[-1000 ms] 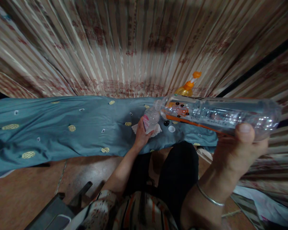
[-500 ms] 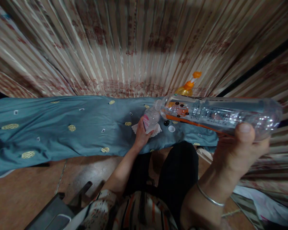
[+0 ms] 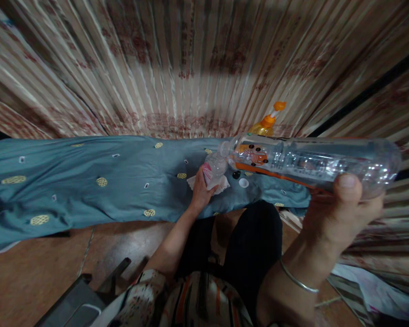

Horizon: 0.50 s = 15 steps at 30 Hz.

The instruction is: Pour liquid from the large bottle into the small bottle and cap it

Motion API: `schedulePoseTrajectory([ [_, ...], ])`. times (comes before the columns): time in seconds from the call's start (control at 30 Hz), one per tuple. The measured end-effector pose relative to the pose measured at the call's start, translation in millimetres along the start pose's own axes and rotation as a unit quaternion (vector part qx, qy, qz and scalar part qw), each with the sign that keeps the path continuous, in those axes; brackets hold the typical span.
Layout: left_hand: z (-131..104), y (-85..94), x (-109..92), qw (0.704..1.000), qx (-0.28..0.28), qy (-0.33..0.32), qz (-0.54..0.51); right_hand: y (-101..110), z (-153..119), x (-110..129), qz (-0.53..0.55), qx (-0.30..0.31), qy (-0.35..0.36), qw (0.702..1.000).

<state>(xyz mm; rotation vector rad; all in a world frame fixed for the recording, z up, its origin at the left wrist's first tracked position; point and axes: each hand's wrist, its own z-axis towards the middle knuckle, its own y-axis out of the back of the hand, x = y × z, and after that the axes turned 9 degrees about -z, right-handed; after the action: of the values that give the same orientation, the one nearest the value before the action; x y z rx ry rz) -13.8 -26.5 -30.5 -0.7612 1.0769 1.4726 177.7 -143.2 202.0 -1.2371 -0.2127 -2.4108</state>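
My right hand (image 3: 344,213) is wrapped round the base end of a large clear plastic bottle (image 3: 303,159) with an orange and black label. The bottle is tipped almost level, its neck pointing left. Its mouth meets the mouth of a smaller clear bottle (image 3: 217,164) with a pink label; whether the two touch or one enters the other I cannot tell. My left hand (image 3: 202,188) is closed round that small bottle, which leans slightly right above a white cloth (image 3: 223,185). A white cap (image 3: 243,183) and a black cap (image 3: 236,175) lie to its right.
Behind the large bottle stands a yellow bottle with an orange pump top (image 3: 268,121). A teal cloth with pineapple prints (image 3: 122,195) covers the narrow table. Striped curtains (image 3: 177,68) hang close behind it. A dark stool (image 3: 75,299) stands on the tiled floor at lower left.
Almost nothing differs. Both hands and both bottles keep the same places and tilt.
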Motion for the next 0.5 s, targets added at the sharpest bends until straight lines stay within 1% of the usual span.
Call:
schedulePoseTrajectory([
  [0.13,-0.3,-0.7,1.7,1.0,-0.003,-0.003,0.003,-0.2,0.9,-0.9,0.033,0.001,-0.009,0.999],
  [0.33,0.4,0.1,0.1,1.0,0.004,0.002,-0.006,-2.5,-0.1,4.1,0.031,0.001,0.0,1.0],
  [0.5,0.2,0.2,-0.5,1.0,0.005,0.006,-0.006,-3.1,0.4,3.4,0.041,0.004,0.0,0.999],
])
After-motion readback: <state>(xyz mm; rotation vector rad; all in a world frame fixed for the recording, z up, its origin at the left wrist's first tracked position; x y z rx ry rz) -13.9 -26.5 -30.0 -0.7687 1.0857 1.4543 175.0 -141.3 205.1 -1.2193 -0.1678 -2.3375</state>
